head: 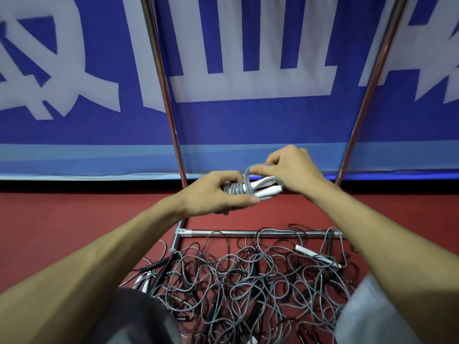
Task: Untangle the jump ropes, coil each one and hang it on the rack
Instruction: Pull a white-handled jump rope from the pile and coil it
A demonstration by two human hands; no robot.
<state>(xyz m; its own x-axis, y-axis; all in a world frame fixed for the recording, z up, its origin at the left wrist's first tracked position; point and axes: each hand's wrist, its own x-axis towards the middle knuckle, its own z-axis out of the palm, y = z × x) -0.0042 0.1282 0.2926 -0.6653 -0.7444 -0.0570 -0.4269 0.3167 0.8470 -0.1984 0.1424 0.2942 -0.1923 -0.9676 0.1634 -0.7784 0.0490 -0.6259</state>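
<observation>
My left grip (218, 194) clasps the coiled rope (236, 189) around its wraps; my right grip (290, 167) pinches its grey loop (255, 165) above the tangle (248, 274).

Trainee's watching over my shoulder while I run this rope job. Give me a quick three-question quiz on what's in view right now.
1. True or false: the left hand and the right hand both hold the same coiled rope.
2. The held rope's handles are: A black, B white, C red.
3. Fill in: the tangled pile lies on the ___ floor, by the rack's lower bar.
Key: 1 true; 2 B; 3 red.
</observation>
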